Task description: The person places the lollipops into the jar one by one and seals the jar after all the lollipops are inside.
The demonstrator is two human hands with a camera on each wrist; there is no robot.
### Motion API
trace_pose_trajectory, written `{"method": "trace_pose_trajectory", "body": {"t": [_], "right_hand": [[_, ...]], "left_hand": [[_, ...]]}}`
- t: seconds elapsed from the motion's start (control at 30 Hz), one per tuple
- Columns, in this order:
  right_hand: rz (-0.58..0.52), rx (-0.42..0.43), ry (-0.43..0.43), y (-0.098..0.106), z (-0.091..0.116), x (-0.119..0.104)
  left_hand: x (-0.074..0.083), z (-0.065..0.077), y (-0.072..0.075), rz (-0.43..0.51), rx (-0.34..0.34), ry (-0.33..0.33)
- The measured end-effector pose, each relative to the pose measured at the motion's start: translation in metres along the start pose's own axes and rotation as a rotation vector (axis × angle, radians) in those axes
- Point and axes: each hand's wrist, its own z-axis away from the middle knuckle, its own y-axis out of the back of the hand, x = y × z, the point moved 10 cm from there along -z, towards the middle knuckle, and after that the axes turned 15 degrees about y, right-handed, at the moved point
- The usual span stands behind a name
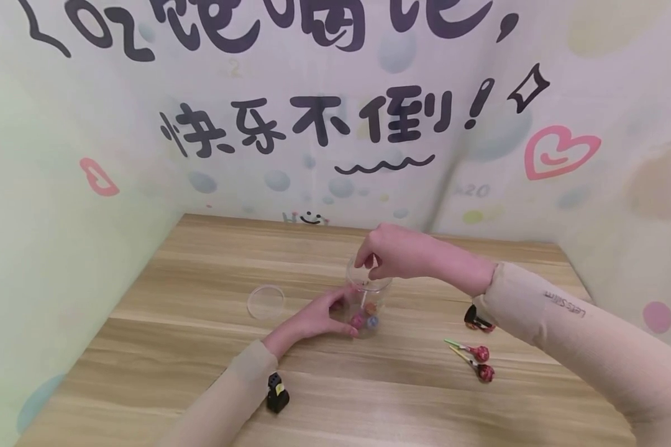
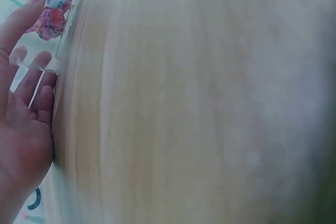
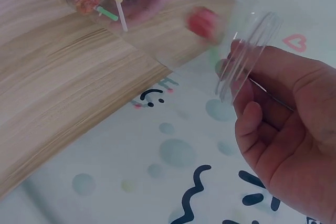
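Observation:
My left hand (image 1: pixel 321 313) holds a clear plastic jar (image 1: pixel 381 298) on the table, thumb on one side and fingers on the other. Several wrapped lollipops lie at its bottom, among them an orange one (image 1: pixel 371 307), a pink one (image 1: pixel 356 321) and a blue one (image 1: pixel 372 321). My right hand (image 1: pixel 397 251) is over the jar's mouth with bent fingers. In the right wrist view a blurred red lollipop (image 3: pixel 203 23) hangs head down inside the jar, its green stick at the fingertips; the stick's upper end is hidden.
Two red lollipops (image 1: pixel 481 354) lie right of the jar. More wrappers show beside a black device (image 1: pixel 477 315) below the right sleeve. A clear round lid (image 1: pixel 266 302) lies left of the jar. Another black device (image 1: pixel 278 394) sits by the left cuff. Printed cloth walls surround the wooden table.

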Motion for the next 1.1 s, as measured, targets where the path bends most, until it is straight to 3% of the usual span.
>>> {"method": "trace_pose_trajectory", "body": {"t": [0.27,0.6,0.93,1.1], "right_hand": [[-0.010,0.103,0.024,0.010,0.019,0.001],[-0.023,0.263,-0.025,0.029,0.051,0.014],[-0.048,0.299,-0.151,0.024,0.087,0.035],[-0.074,0.305,-0.200,0.012,0.107,0.044]], "left_hand": [[-0.001,-0.001,-0.001,-0.008,0.003,0.023],[-0.001,-0.001,-0.001,-0.002,0.013,0.029],[-0.001,-0.002,-0.002,-0.013,0.018,0.003],[-0.004,-0.002,0.000,-0.009,0.024,0.029]]}}
